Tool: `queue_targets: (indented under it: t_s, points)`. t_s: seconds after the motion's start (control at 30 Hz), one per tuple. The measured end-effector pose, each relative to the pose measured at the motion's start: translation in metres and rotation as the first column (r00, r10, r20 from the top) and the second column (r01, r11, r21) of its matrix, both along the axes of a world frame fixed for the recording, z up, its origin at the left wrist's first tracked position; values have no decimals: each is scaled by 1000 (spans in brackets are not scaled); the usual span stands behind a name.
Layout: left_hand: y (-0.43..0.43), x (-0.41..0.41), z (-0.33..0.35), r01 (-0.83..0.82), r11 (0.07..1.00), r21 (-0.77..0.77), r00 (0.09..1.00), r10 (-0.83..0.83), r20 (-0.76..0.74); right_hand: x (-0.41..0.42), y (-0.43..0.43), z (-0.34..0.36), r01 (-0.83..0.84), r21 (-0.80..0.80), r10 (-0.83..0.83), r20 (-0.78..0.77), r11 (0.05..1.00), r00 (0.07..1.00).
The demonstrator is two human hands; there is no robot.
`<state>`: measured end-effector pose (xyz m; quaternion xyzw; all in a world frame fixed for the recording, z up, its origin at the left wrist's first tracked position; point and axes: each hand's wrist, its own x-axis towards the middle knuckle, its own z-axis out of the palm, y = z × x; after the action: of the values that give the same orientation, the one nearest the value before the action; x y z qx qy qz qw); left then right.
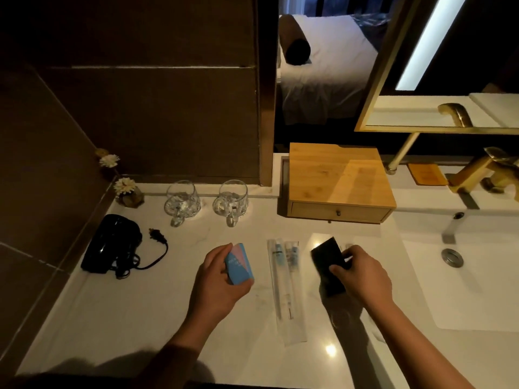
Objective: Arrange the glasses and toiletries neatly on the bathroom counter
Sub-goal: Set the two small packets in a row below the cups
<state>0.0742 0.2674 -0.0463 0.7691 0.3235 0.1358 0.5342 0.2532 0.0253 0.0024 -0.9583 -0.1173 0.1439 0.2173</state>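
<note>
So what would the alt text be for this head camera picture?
A person's left hand holds a blue and pink box and the right hand a black packet over a white bathroom counter. Between them lie two wrapped toothbrushes; two glass mugs stand behind.

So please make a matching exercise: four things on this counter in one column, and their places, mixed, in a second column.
Things:
1. blue and pink box
2. black packet
3. two glass mugs
4. wrapped toothbrushes

Places:
A. at the back, by the wall
B. in the left hand
C. flat on the counter, between the hands
D. in the right hand

Pairs: 1-B, 2-D, 3-A, 4-C
</note>
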Motion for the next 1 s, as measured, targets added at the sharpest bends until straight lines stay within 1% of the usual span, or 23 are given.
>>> queue_targets:
  t_s: [0.07,0.17,0.23,0.3,0.43,0.53,0.63,0.7,0.77,0.83,0.9,0.97,1.0]
  points:
    - [16,-9,-4,-25,997,67,1000,26,-8,-1,12,9,27,164,-24,-22,986,999]
    - [42,-20,-11,-70,983,169,996,79,-45,-13,43,13,76,365,-6,-191,928,982]
    - [54,-25,-7,-56,966,253,992,83,-96,-26,67,7,80,409,29,-253,909,967]
    - [66,-28,-2,12,948,319,988,38,-151,-41,91,2,40,412,83,-276,910,957]
    - [96,-26,3,191,878,438,960,-75,-269,-62,135,-8,-74,350,153,-204,934,967]
    - [115,-18,7,308,805,507,923,-123,-364,-68,160,-16,-54,338,118,-173,940,978]
    - [128,-10,9,407,769,493,878,-180,-445,-70,176,-19,-38,305,82,-134,952,988]
    - [134,-10,6,441,771,459,859,-214,-465,-73,179,-22,-87,225,109,-84,970,991]
    - [137,-15,0,451,763,464,861,-237,-449,-77,178,-26,-162,158,164,0,974,986]
    - [138,-23,-5,439,746,501,880,-245,-406,-81,177,-27,-266,123,250,133,956,959]
    - [136,-31,-7,437,736,516,884,-246,-398,-85,180,-30,-383,48,360,249,922,899]
    - [134,-34,-9,455,705,544,874,-237,-424,-88,188,-33,-476,-48,467,301,878,831]
    - [134,-33,-9,470,668,578,869,-236,-434,-88,191,-34,-508,-87,508,311,857,804]
